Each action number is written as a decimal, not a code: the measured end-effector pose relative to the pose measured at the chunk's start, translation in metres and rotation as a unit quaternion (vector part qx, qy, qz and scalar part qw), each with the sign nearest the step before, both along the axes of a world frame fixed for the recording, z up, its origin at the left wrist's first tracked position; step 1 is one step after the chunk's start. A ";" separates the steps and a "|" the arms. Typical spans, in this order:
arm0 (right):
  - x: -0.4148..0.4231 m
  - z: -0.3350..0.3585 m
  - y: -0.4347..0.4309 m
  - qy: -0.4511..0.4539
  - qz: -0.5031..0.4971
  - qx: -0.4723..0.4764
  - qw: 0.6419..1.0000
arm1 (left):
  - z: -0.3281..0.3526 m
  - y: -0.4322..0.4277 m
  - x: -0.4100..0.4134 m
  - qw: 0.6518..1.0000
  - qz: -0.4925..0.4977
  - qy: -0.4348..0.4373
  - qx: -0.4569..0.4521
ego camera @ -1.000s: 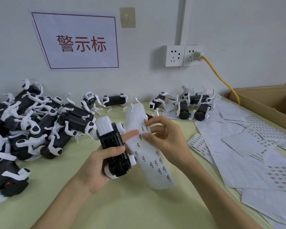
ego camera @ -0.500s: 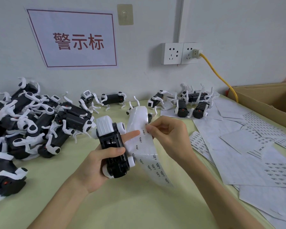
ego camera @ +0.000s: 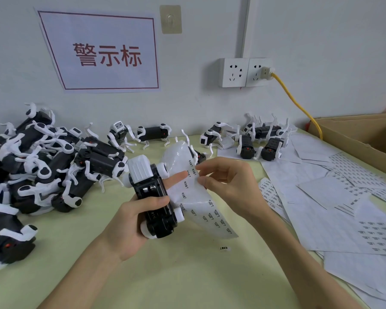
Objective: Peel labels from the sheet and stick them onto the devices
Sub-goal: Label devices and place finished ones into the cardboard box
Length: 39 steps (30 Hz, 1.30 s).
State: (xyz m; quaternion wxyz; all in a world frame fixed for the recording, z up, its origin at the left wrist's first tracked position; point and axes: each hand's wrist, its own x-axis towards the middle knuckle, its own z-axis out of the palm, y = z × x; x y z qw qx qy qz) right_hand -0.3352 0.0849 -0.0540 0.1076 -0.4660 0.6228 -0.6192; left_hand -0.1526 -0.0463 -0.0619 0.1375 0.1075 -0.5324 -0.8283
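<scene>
My left hand grips a black-and-white robot-dog device belly up, thumb across its body, with one finger stretched out under the label sheet. The glossy curled label sheet sits just right of the device, with small printed labels on it. My right hand pinches at a label near the sheet's upper middle with thumb and fingertips. One loose label lies on the green table below the sheet.
A big pile of devices fills the left of the table; a smaller group stands at the back right. Used white sheets cover the right side. A cardboard box sits far right, with a yellow cable from the wall socket.
My right hand has shifted its fingertips on the sheet and now pinches a label. The sheet has curled and turned slightly. The left hand and device stay almost still.
</scene>
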 end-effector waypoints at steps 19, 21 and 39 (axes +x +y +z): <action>-0.001 -0.005 0.002 0.124 -0.034 0.037 0.991 | -0.004 0.002 -0.002 0.996 -0.003 -0.021 -0.089; 0.001 -0.004 0.002 0.108 -0.028 0.032 0.993 | -0.004 0.003 -0.002 0.996 -0.006 -0.022 -0.090; -0.002 -0.002 -0.003 -0.027 -0.065 -0.028 0.997 | -0.005 0.002 -0.006 0.989 -0.007 -0.032 -0.142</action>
